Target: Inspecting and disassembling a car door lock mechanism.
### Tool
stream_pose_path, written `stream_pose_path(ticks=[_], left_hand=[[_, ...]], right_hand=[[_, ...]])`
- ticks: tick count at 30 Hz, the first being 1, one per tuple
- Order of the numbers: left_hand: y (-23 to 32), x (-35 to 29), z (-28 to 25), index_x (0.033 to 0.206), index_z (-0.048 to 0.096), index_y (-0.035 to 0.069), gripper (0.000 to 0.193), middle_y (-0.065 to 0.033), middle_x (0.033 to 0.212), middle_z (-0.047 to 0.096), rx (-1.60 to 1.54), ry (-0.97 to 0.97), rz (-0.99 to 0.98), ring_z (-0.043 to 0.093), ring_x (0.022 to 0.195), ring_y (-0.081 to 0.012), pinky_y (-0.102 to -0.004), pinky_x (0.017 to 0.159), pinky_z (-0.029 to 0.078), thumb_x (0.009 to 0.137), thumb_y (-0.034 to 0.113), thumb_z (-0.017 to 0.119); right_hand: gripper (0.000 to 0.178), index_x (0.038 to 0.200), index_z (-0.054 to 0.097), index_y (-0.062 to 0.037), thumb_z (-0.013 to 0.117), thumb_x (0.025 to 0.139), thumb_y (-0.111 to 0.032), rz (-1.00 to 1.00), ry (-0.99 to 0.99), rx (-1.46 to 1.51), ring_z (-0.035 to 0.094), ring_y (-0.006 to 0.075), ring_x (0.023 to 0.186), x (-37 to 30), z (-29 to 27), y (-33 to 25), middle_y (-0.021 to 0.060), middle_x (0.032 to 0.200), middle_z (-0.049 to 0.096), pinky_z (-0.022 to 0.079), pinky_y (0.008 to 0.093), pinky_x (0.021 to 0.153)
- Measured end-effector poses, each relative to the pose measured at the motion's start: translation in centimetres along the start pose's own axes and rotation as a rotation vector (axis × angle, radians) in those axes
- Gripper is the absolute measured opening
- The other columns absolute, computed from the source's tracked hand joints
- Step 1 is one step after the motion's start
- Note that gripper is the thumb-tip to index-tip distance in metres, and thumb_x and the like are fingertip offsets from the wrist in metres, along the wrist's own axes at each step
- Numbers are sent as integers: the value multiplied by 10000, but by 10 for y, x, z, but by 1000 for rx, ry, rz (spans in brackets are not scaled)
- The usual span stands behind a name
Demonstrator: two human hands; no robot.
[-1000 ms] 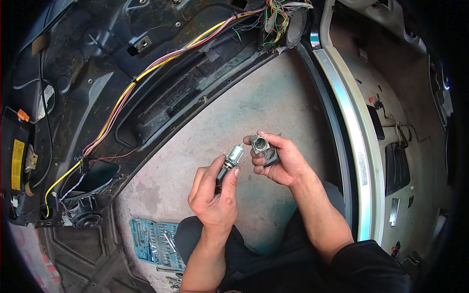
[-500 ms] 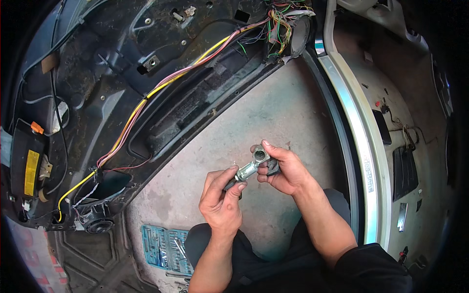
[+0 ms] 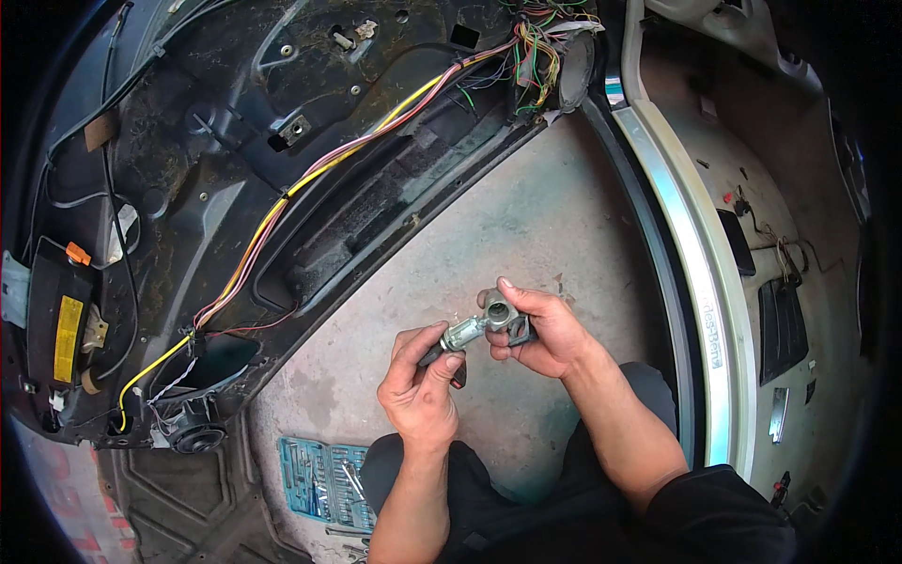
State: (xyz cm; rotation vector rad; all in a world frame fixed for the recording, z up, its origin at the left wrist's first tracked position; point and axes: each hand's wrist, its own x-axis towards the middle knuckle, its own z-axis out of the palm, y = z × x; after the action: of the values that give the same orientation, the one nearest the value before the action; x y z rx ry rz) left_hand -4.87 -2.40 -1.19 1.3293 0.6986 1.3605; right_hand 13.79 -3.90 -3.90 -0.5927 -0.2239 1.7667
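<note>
Silver lock barrel [image 3: 462, 335] is btwn your hands, above the floor [image 3: 432, 249], pinched in your L hand [image 3: 420, 383]; tip's at the metal housing [image 3: 501, 321] your R hand [image 3: 550, 331] grips, can't tell if touching. Progress: barrel body's outside housing, not seated; door [image 3: 216, 141] trim's off, wiring [image 3: 319, 170] exposed. Socket set [image 3: 318, 477] open nr your L knee [image 3: 383, 470].

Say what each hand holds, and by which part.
Left hand: silvery cylinder, near its dark end. Right hand: grey metal housing, near its holed end; exact contact partly hidden.
</note>
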Motion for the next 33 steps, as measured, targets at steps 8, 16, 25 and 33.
stream_pose_path(ticks=[8, 16, 25, 33], left_hand=[[9, -6, 3, 1230, 711, -59, 331, -79, 1037, 652, 336, 41, 87, 639, 905, -142, -261, 796, 541, 903, -64, 766], [16, -6, 6, 1208, 728, -60, 322, -85, 1029, 653, 440, 32, 190, 638, 884, -138, -252, 787, 538, 889, -80, 766], [14, -7, 6, 1200, 730, -57, 328, -102, 1025, 659, 531, 10, 255, 645, 869, -144, -268, 758, 542, 876, -86, 772], [20, -4, 16, 1134, 745, -48, 335, -141, 897, 685, 870, -119, 483, 643, 748, -238, -338, 690, 517, 807, -43, 821]], right_hand=[[394, 1143, 627, -65, 575, 1072, -449, 26, -74, 68, 526, 144, 721, 0, -4, 0, 21, 825, 581, 393, 307, 643], [394, 1119, 646, -56, 582, 1075, -443, -22, -15, -2, 522, 138, 689, -1, 1, 0, 35, 806, 599, 403, 311, 631], [375, 1075, 681, -40, 611, 1074, -408, -46, 89, -23, 561, 136, 643, -4, 6, -3, 36, 771, 624, 426, 300, 576], [343, 1037, 692, -44, 649, 1058, -383, -66, 139, -76, 554, 122, 617, 0, 4, 0, 50, 785, 654, 439, 285, 538]])
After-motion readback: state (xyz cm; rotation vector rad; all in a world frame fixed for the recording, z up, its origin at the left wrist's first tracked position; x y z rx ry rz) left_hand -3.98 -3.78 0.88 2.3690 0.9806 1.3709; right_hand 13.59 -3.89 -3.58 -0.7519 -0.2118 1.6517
